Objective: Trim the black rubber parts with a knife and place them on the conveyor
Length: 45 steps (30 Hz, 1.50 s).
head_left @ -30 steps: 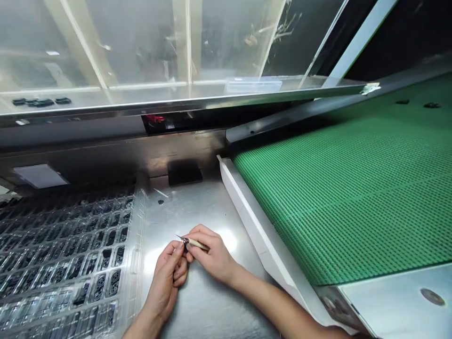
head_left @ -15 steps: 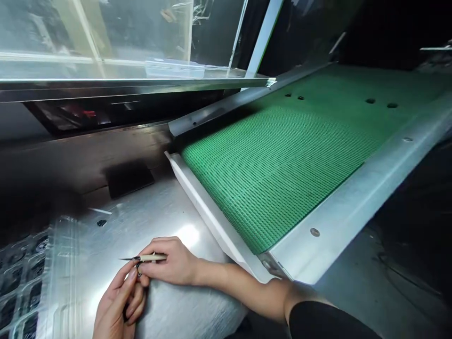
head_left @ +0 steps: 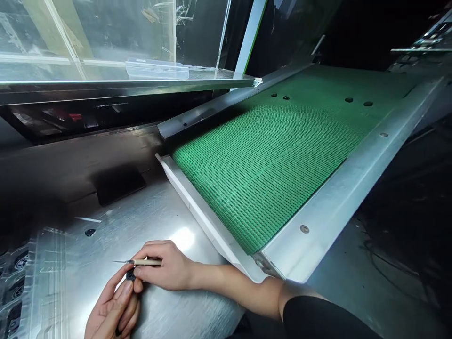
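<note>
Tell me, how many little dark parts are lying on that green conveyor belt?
4. On the green conveyor belt, all at its far end: two close together toward the left, two more further right. Others beyond the picture's edge cannot be ruled out.

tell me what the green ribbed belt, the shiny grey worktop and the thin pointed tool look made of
Green ribbed conveyor belt: probably moulded plastic, matt, with a fine grid of ribs. Shiny grey worktop: likely brushed metal, with streaky grain and a bright glare spot. Thin pointed tool in the right hand: dark, seemingly metal tip and a pale handle, material unclear.
</note>
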Each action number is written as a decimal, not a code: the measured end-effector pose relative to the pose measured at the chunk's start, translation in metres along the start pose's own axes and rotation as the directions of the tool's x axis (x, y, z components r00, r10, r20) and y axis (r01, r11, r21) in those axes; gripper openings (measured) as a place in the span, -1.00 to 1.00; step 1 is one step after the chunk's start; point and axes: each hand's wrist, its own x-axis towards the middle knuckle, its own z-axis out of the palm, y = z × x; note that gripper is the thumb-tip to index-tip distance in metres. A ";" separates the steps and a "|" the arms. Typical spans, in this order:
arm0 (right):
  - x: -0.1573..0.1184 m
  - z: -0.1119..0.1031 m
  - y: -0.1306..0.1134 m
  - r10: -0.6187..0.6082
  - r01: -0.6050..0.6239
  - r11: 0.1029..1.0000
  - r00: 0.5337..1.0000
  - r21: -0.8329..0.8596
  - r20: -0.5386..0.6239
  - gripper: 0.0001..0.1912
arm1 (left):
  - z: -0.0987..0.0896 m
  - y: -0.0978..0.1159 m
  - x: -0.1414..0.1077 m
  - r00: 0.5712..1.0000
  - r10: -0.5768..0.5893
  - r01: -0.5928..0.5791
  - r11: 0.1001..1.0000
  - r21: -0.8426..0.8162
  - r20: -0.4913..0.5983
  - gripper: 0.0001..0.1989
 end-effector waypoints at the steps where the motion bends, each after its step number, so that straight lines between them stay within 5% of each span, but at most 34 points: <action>1: 0.000 0.000 0.001 -0.011 0.011 1.000 1.000 -0.021 -0.004 -0.90 | -0.001 0.000 0.000 1.000 -0.004 0.004 1.000 0.001 -0.003 -0.16; 8: 0.003 0.001 0.010 -0.067 0.067 0.995 0.998 -0.073 0.004 -0.82 | 0.002 0.002 -0.003 1.000 0.023 -0.023 1.000 0.007 0.000 -0.13; 21: 0.000 -0.003 0.007 -0.113 0.113 0.993 0.993 -0.012 0.024 -0.84 | 0.021 0.007 -0.016 0.979 0.193 -0.193 0.981 -0.007 0.067 -0.44; 27: -0.001 -0.009 0.000 -0.213 0.208 0.948 0.977 -0.241 0.008 -0.81 | 0.027 0.004 -0.016 0.961 0.264 -0.257 0.962 -0.091 0.077 -0.54; 33: -0.003 -0.011 0.007 -0.316 0.341 0.878 0.940 -0.335 0.128 -0.85 | 0.025 0.008 -0.017 0.946 0.315 -0.301 0.941 -0.153 0.076 -0.53; 45: -0.005 -0.009 0.011 -0.325 0.364 0.801 0.931 -0.475 0.166 -0.87 | 0.025 0.011 -0.019 0.923 0.378 -0.361 0.916 -0.174 0.077 -0.62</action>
